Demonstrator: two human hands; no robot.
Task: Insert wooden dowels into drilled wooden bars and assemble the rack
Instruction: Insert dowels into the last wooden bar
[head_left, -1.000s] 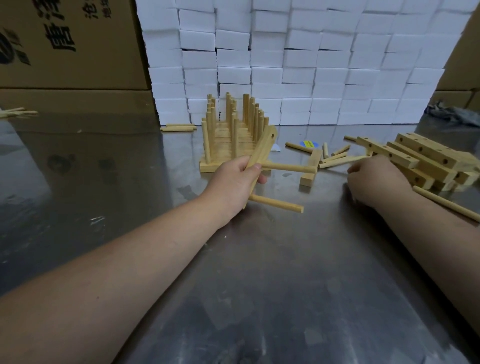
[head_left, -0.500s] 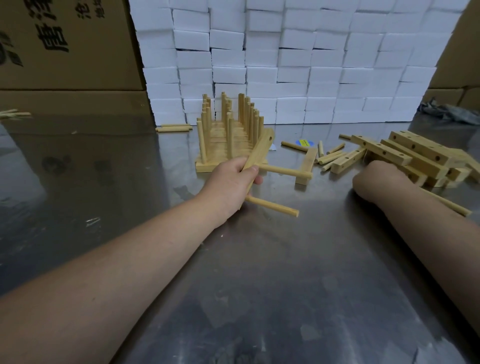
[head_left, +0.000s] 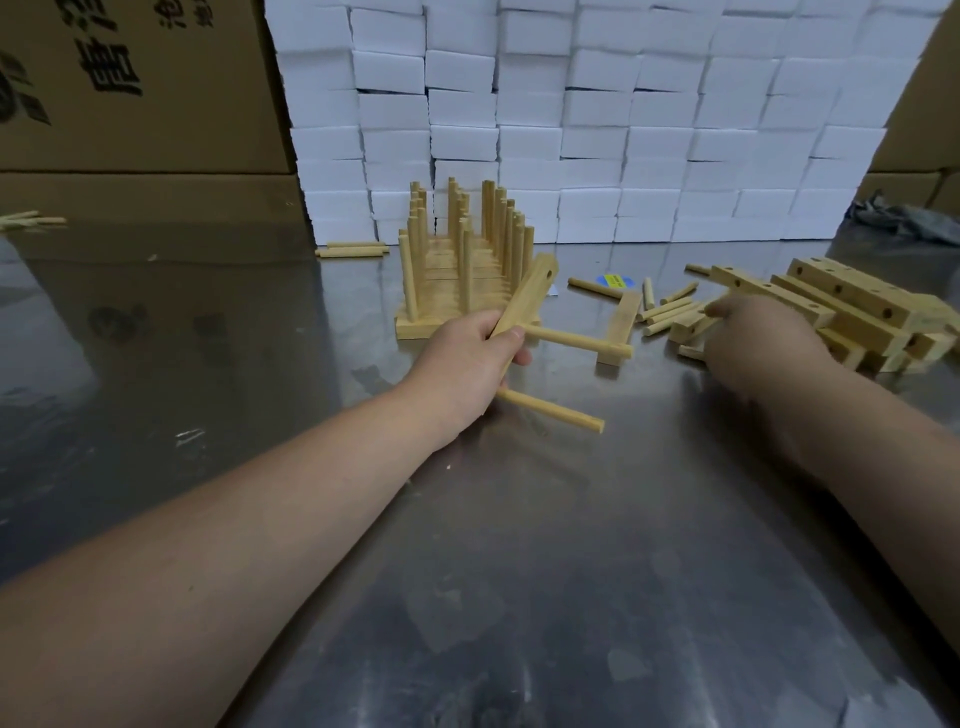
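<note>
My left hand grips a drilled wooden bar, tilted up off the steel table. Two dowels stick out of this bar to the right. The upper dowel ends in a second short bar lying on the table; the lower dowel ends free. My right hand, blurred, reaches among loose dowels and the near edge of a pile of drilled bars. Whether it holds anything is hidden. A finished rack with upright dowels stands behind my left hand.
White foam blocks form a wall at the back. Cardboard boxes stand at the back left and right. A few dowels lie by the foam, more at the far left. A dark rag lies at the right.
My right hand has moved from the table in front of the pile up into the loose dowels and bars. My left hand keeps the same grip on the bar.
</note>
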